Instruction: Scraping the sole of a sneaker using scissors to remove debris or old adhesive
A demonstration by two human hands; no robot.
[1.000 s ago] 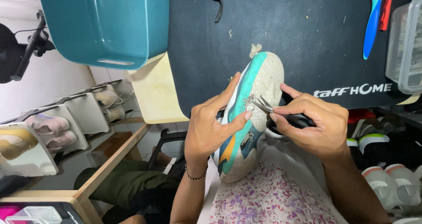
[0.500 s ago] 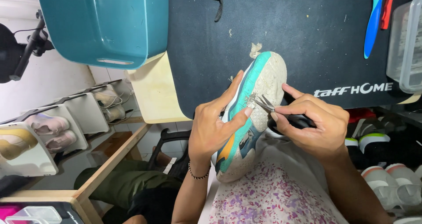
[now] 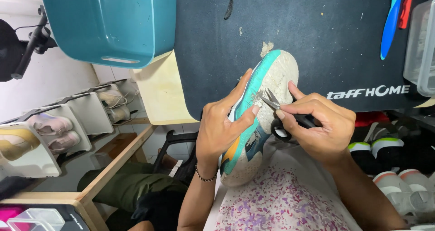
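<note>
Gripping the sneaker (image 3: 253,122) sole-up with the left hand (image 3: 222,126), fingers wrapped tight round the teal edge, long axis running from the lap up toward the dark mat (image 3: 317,31), toe end farthest away. Pinching small black-handled scissors (image 3: 283,113) in the right hand (image 3: 324,126), closed firm on the handles, blades slightly apart and poking at the pale sole from the right side, tips landing just beside the left thumb, so basically both hands crowding the same spot mid-sole.

Shoe (image 3: 267,90) stood upended over the mat (image 3: 317,40), left hand (image 3: 222,126) on its left side, right hand (image 3: 324,126) with scissors (image 3: 281,111) on its right, tub (image 3: 108,22) far left, shoe racks (image 3: 59,126) below it.
</note>
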